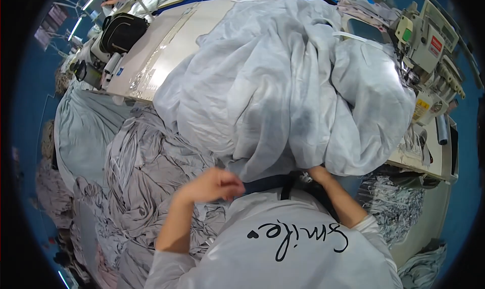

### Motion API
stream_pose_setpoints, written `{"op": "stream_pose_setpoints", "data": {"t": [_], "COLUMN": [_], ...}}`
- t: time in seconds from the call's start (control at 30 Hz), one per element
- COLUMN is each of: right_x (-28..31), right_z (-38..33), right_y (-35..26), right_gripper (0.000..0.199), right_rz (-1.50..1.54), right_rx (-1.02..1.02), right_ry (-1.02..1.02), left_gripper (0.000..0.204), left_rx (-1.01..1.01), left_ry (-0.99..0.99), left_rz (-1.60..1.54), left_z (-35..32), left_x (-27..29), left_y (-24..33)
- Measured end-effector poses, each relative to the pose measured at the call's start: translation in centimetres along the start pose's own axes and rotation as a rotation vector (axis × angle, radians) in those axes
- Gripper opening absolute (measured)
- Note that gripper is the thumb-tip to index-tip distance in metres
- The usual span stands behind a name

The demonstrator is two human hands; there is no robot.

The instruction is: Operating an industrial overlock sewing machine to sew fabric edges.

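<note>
Loosely curled left grip near white fabric

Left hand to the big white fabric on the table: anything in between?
Nothing visible stands between the left hand and the white fabric; the hand is near its hanging lower edge. Whether they touch, I can't tell.

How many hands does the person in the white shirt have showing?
2: the left hand, blurred, near the white cloth, and the right hand, at the cloth's lower edge, fingers partly hidden.
</note>
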State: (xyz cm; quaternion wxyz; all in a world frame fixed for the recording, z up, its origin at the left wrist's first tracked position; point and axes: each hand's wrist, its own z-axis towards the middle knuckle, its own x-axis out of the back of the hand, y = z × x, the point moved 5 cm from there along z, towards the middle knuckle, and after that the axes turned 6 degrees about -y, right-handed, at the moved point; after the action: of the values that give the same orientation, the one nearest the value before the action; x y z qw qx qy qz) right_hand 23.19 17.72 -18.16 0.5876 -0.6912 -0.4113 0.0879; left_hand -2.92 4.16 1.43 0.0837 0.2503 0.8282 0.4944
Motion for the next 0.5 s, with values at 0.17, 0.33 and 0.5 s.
{"op": "stream_pose_setpoints", "data": {"t": [0.17,0.33,0.5], "right_x": [-3.1,2.3,6.7], "right_z": [-5.5,-5.9,-6.3], "right_y": [-23.0,-39.1,-47.3], "right_gripper": [0.018,0.021,0.029], "right_rz": [0.638,0.526,0.693], "right_rx": [0.064,1.026,0.949], "right_ry": [-0.758,-0.275,-0.286], "left_gripper": [0.038,0.062,0.063], "left_rx": [-0.230,-0.420,-0.264], "left_ry": [0.446,1.519,1.401], "left_rz": [-0.017,0.612,0.824], "left_z": [3.0,1.4,1.1], "left_x": [-6.9,-3.6,-0.3], "left_y": [-7.5,-4.1,-5.5]}}
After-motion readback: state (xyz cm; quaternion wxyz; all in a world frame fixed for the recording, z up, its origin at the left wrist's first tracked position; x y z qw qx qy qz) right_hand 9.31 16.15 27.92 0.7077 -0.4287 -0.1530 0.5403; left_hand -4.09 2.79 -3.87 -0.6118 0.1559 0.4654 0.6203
